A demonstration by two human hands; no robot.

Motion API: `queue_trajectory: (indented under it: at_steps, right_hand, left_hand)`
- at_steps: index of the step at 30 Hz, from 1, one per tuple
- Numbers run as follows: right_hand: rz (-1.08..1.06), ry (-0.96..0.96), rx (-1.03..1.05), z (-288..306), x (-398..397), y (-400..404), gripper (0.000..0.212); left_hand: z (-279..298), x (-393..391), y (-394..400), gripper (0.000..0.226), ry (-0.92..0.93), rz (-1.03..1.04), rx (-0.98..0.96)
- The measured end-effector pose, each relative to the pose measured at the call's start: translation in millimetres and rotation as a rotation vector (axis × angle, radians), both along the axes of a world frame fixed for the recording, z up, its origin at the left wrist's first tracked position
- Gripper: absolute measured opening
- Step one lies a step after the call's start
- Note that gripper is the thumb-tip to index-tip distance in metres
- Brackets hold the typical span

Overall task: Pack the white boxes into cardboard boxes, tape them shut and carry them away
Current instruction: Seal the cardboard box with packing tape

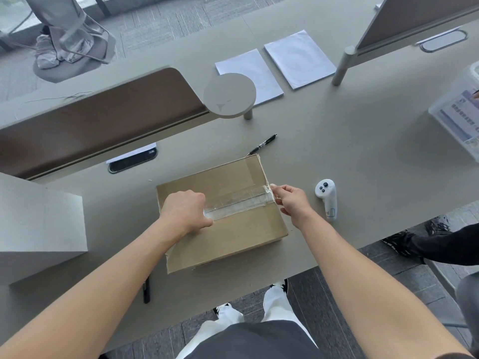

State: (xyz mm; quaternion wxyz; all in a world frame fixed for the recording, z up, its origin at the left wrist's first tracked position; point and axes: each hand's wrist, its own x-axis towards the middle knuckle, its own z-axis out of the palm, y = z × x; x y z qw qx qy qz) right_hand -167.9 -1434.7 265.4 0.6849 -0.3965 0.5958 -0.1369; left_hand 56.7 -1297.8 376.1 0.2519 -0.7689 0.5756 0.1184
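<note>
A closed cardboard box (233, 229) lies flat on the grey table (337, 151), near its front edge. A strip of clear tape (238, 200) runs across the box's top seam. My left hand (184, 211) is curled into a fist over the tape's left end; whatever it grips is hidden under it. My right hand (290, 200) pinches the tape's right end at the box's right edge. A large white box (41, 224) stands on the table to the left.
A white handheld controller (328, 198) lies right of the box, a black pen (263, 144) behind it, another dark pen (146, 288) at the front edge. Two paper stacks (298, 58) lie farther back. Desk dividers (103, 120) and a round lamp base (229, 95) stand behind.
</note>
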Motion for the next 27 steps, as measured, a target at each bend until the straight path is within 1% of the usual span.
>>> queue_trajectory:
  at_steps: [4,7,8,10,12,15,16,18,20,22,24,27]
  right_hand:
    - [-0.065,-0.041,-0.001,-6,3,10,0.03]
    - [-0.087,-0.043,-0.045,-7,5,14,0.027]
    - [-0.075,-0.006,-0.086,-7,4,14,0.026]
    - [0.017,0.159,-0.179,-13,-1,15,0.031]
    - [0.11,0.302,-0.206,-18,-11,18,0.031]
    - [0.035,0.302,-0.241,-15,-19,19,0.012]
    - [0.004,0.274,-0.28,-11,-18,19,0.011]
    - [0.006,0.204,-0.352,5,-11,22,0.017]
    - [0.086,0.169,-0.411,15,-2,26,0.026]
    - [0.18,0.226,-0.474,21,7,30,0.034]
    - [0.236,0.295,-0.494,20,14,32,0.04]
    - [0.304,0.415,-0.529,17,20,37,0.04]
  left_hand:
    - [0,0,0,0.037,-0.001,0.005,-0.001]
    - [-1,0,-1,0.037,0.001,0.008,-0.001]
    - [-1,0,-1,0.037,0.003,0.012,0.0]
    - [-2,0,-1,0.037,0.009,0.026,-0.002]
    - [-2,0,-1,0.036,0.012,0.031,-0.007]
    - [-3,-1,0,0.035,0.013,0.033,-0.004]
    - [-3,-1,0,0.035,0.012,0.03,-0.002]
    - [-2,-1,-1,0.036,0.009,0.027,-0.003]
    - [-2,-1,-1,0.036,0.01,0.027,-0.01]
    - [-1,-1,-1,0.035,0.017,0.035,-0.014]
    - [0,-2,-1,0.034,0.023,0.038,-0.025]
    - [0,-2,-1,0.033,0.037,0.044,-0.034]
